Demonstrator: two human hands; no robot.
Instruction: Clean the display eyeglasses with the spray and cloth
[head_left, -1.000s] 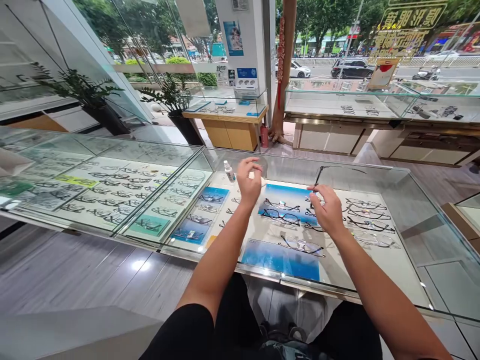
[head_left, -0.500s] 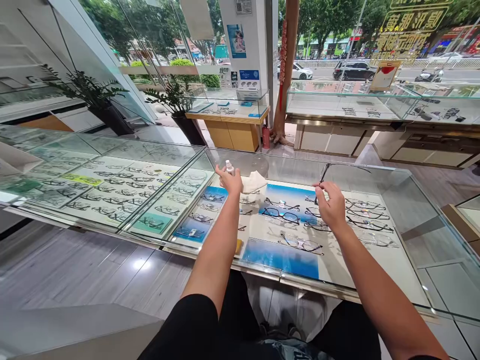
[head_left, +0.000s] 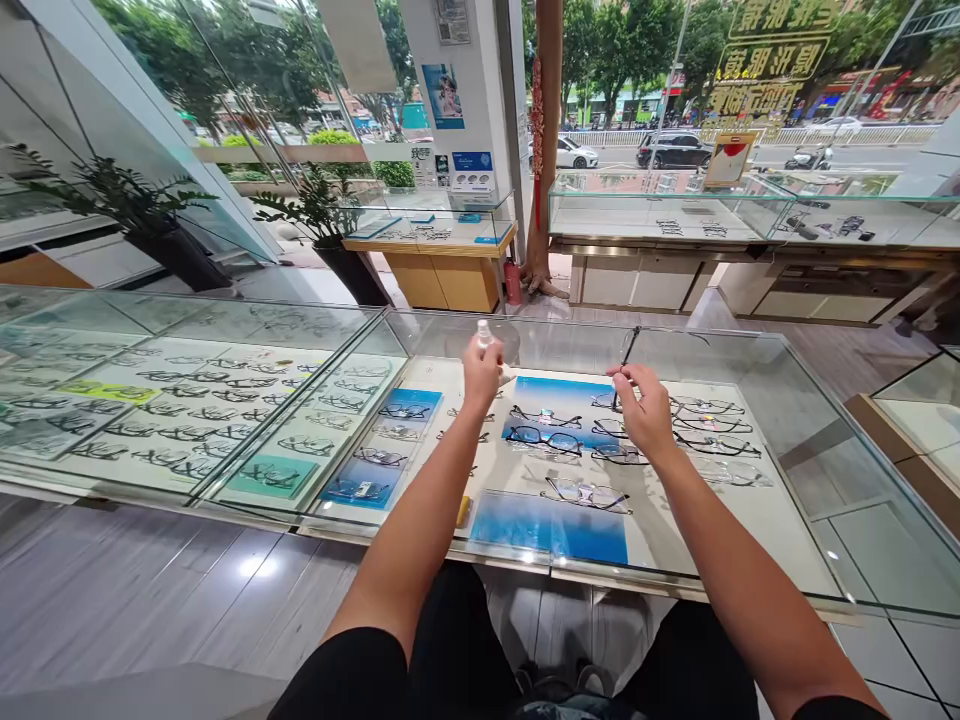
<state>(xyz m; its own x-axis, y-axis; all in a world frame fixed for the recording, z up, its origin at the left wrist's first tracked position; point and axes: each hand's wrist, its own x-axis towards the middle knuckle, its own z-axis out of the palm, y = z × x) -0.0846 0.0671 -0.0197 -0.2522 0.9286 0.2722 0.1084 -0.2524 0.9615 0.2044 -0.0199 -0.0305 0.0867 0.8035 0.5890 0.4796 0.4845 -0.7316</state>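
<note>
My left hand (head_left: 481, 380) is closed around a small white spray bottle (head_left: 483, 330), held upright above the glass counter. Just behind that hand, a pale cloth (head_left: 507, 376) lies on the counter top, mostly covered from view. My right hand (head_left: 643, 402) pinches a pair of dark-framed eyeglasses (head_left: 630, 347) by one side. The glasses are raised over the counter, and their thin lines partly blend with the glass edge behind. A gap separates the bottle from the glasses.
Below my arms stands a glass display counter (head_left: 660, 540) holding rows of eyeglasses, some on blue sheets (head_left: 510, 515). A small yellow item (head_left: 463, 511) sits near its front edge. Further display cases (head_left: 667, 215), potted plants (head_left: 330, 235) and a wooden trunk (head_left: 545, 150) stand beyond.
My left hand has moved right with the spray bottle, closer to the eyeglasses, and now covers most of the cloth. My right hand still holds the glasses. The view has turned slightly right.
</note>
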